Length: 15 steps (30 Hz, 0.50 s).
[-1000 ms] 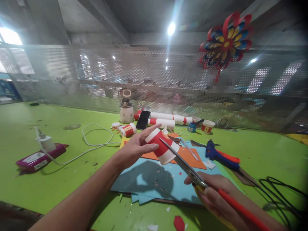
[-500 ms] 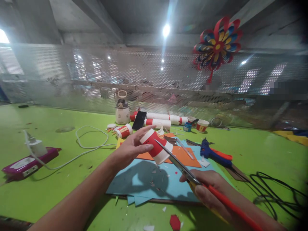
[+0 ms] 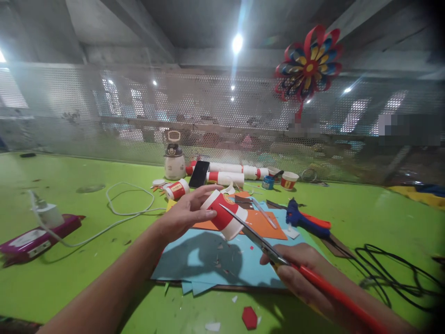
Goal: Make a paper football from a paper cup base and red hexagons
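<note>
Currently, the paper cup [image 3: 222, 218] is tilted above the blue paper [image 3: 194, 274], gripped at its left end by the left hand [image 3: 189, 208]. That hand's thumb presses the near side and a finger reaches behind, the gap spanned by the cup; its remaining fingers are partly hidden.

The right hand [image 3: 302, 269] has its fingers wrapped round the handles of the scissors [image 3: 269, 250], whose red grip runs back along the palm. Their blades look nearly together and point up and left across the cup's red band; whether the tip touches it, I cannot tell.

Orange paper [image 3: 267, 226] lies on the blue paper beyond the cup, with a glue gun [image 3: 304, 221] to its right. Farther back on the green worktop [image 3: 69, 176] are a lying cup [image 3: 177, 189], a phone [image 3: 200, 174], white tubes [image 3: 227, 178] and a bottle [image 3: 174, 165]. A red scrap [image 3: 249, 317] lies near the front.
</note>
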{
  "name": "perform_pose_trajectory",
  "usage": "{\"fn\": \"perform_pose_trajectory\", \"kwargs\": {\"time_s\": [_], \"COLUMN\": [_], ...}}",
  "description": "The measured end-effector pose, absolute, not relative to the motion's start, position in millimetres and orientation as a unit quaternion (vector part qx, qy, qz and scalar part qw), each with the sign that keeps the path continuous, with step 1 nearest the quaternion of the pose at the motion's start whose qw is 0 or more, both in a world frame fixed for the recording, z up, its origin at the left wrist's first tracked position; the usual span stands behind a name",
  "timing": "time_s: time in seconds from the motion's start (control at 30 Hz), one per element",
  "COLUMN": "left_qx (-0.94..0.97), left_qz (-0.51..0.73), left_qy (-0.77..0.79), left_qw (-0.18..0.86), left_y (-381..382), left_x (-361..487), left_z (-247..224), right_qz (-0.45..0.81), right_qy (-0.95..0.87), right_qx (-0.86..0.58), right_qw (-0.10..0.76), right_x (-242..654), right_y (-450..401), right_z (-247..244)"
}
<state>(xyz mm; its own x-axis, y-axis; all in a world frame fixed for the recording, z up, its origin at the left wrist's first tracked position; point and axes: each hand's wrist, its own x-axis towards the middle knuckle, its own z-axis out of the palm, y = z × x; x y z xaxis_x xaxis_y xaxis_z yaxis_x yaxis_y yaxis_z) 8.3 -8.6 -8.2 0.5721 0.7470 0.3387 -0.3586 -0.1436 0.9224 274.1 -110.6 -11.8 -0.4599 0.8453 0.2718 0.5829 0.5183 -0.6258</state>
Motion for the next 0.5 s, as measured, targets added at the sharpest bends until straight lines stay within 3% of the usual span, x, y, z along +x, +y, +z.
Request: {"fn": "perform_pose_trajectory", "kwargs": {"time_s": [0.23, 0.5], "left_qx": [0.686, 0.675], "left_qz": [0.335, 0.433], "left_qy": [0.210, 0.239], "left_qw": [0.611, 0.548], "left_y": [3, 12], "left_x": [-11, -25], "left_z": [-7, -2], "right_qz": [0.218, 0.191], "right_qy": [-0.860, -0.850], "right_qx": [-0.418, -0.458], "right_qw": [0.198, 0.177], "right_x": [275, 300], "right_y": [-100, -94], "right_z": [-12, 1]}}
